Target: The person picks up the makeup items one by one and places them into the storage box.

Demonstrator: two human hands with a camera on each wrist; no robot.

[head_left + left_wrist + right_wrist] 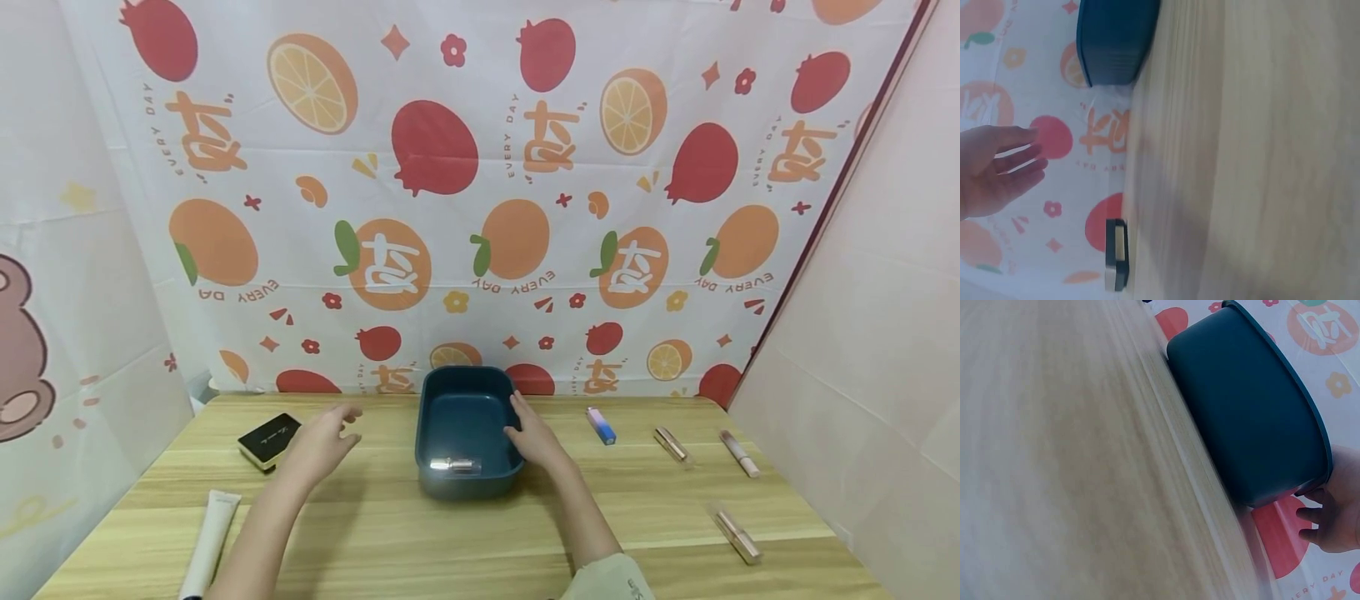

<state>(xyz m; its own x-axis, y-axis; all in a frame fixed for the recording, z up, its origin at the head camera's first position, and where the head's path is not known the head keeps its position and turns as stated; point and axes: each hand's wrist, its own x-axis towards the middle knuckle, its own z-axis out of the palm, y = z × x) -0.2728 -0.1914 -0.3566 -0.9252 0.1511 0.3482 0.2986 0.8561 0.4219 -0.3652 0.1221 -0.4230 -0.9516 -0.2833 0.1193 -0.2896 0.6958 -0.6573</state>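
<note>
Bin (467, 425), dark teal, on the table (420, 558), with a lipstick (454, 466) lying crosswise inside its near end. A person's right hand (536, 433) holds the bin's right rim: fingers outside, thumb over the inner edge. The left hand (326, 442) hangs free to the left of the bin, fingers wide and loosely bent, thumb apart. Farther left of the bin lies a black compact (270, 439), partly hidden by that hand; nearer the person, also left of the bin, a white tube (207, 546). To the bin's right, past the right hand, lie a pink-and-blue stick (602, 426) and three slim cases (672, 446). Behind the bin hangs a fruit-print curtain (480, 167).
</note>
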